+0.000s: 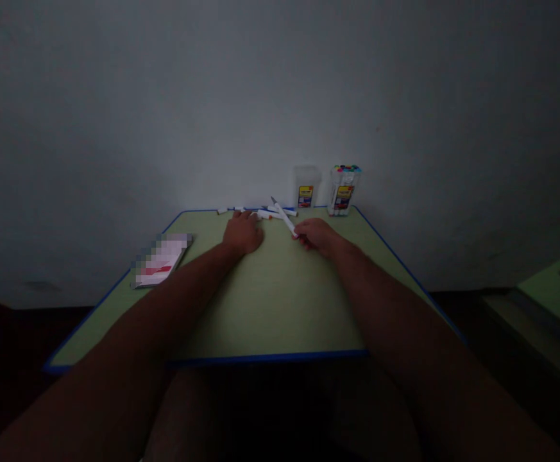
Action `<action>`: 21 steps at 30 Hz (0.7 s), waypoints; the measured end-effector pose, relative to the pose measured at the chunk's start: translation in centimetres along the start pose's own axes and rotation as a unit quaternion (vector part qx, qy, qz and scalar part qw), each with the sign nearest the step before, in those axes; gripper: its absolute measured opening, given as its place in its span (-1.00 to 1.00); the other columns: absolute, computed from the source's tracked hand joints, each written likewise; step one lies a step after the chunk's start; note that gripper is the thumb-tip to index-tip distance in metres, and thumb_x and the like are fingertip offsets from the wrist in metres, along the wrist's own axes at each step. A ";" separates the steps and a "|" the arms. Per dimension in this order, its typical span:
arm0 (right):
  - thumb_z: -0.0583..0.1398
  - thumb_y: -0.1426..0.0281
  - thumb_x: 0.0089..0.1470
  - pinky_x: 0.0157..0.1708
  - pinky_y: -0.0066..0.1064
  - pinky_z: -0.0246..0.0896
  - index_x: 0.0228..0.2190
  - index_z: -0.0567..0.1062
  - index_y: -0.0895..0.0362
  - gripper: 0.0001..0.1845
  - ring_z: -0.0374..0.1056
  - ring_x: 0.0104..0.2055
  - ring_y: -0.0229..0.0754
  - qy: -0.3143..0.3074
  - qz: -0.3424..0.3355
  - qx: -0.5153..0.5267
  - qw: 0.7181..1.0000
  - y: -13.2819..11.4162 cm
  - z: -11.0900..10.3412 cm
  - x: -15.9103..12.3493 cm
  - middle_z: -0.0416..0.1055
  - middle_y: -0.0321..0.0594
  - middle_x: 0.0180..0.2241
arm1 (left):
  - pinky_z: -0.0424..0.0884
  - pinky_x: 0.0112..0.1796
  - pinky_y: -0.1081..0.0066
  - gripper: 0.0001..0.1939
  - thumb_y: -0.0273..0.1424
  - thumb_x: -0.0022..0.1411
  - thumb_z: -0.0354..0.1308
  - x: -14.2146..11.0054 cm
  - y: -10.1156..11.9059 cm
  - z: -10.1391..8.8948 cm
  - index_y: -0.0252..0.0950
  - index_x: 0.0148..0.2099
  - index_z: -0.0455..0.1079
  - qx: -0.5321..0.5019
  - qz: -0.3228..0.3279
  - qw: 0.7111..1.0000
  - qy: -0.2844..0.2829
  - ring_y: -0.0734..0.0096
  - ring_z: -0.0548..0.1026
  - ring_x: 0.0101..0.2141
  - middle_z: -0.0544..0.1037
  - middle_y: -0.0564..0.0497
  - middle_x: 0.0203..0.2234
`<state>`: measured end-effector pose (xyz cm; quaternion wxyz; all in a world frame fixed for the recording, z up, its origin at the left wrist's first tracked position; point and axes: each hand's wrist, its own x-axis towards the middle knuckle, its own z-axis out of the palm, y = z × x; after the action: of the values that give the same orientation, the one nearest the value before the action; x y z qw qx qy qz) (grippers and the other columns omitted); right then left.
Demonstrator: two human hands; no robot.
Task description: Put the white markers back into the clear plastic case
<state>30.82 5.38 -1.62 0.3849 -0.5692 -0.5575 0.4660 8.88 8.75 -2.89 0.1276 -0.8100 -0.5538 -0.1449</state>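
Observation:
My right hand (315, 235) pinches a white marker (284, 217) near its lower end. The marker slants up and to the left, with a dark pointed end at the top. My left hand (242, 232) rests palm down towards the back of the table, its fingers stretched forward; what lies under the fingertips is hidden. Beside and beyond that hand, several loose white markers (264, 214) and a small white piece, perhaps a cap (222, 211), lie along the back edge. One loose piece shows an orange end.
A clear plastic case (307, 174) stands at the back against the wall. To its right is a second case (342, 192) full of markers with coloured ends. On the left lies a book or pad (164, 260), partly blurred. The green table (280, 308) has a blue edge.

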 end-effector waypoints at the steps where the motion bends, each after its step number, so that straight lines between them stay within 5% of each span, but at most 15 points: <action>1: 0.17 0.57 0.05 -0.70 -0.52 0.05 -0.55 0.46 0.22 -0.83 0.14 -0.68 -0.37 0.001 0.001 0.001 1.000 0.0 0.0 0.0 0.30 -0.33 -0.67 | 0.16 0.16 0.03 -0.43 -0.24 0.27 -0.05 0.2 0.1 0.0 -0.37 0.25 0.33 0.004 -0.007 1.000 -0.002 -0.08 0.26 0.19 0.38 -0.24 0.21; 8: 0.18 0.55 0.05 -0.71 -0.52 0.03 -0.54 0.46 0.22 -0.84 0.13 -0.69 -0.37 0.008 0.005 -0.006 1.000 -0.1 0.1 -0.1 0.30 -0.33 -0.67 | 0.18 0.08 -0.05 -0.49 -0.22 0.29 -0.08 0.2 0.3 0.0 -0.21 0.20 0.40 -0.014 0.002 1.000 -0.011 -0.12 0.23 0.17 0.39 -0.11 0.23; 14: 0.19 0.54 0.04 -0.71 -0.51 0.03 -0.52 0.46 0.22 -0.87 0.16 -0.67 -0.36 0.008 0.006 0.002 1.000 0.0 -0.1 0.0 0.34 -0.30 -0.63 | 0.23 0.04 0.02 -0.51 -0.27 0.24 -0.02 0.1 0.2 -0.2 -0.31 0.15 0.41 -0.041 -0.001 0.999 0.005 -0.07 0.32 0.07 0.55 -0.21 -0.01; 18: 0.18 0.54 0.05 -0.72 -0.51 0.03 -0.53 0.45 0.22 -0.86 0.13 -0.69 -0.37 0.006 0.005 0.001 1.000 -0.1 -0.1 -0.1 0.31 -0.33 -0.66 | 0.22 0.05 -0.01 -0.40 -0.27 0.20 0.01 0.2 0.1 0.1 -0.39 0.25 0.30 -0.040 -0.003 0.999 0.033 -0.12 0.27 0.13 0.44 -0.25 0.16; 21: 0.18 0.55 0.04 -0.71 -0.53 0.03 -0.53 0.45 0.22 -0.86 0.12 -0.69 -0.38 0.003 0.000 -0.004 1.000 0.0 -0.1 -0.1 0.28 -0.35 -0.68 | 0.19 0.06 -0.06 -0.47 -0.24 0.25 -0.04 0.2 0.1 0.0 -0.29 0.20 0.38 -0.034 0.000 0.999 0.003 -0.15 0.22 0.17 0.37 -0.16 0.24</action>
<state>30.91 5.30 -1.57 0.3842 -0.5721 -0.5578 0.4626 9.00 8.87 -2.85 0.1016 -0.8136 -0.5478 -0.1660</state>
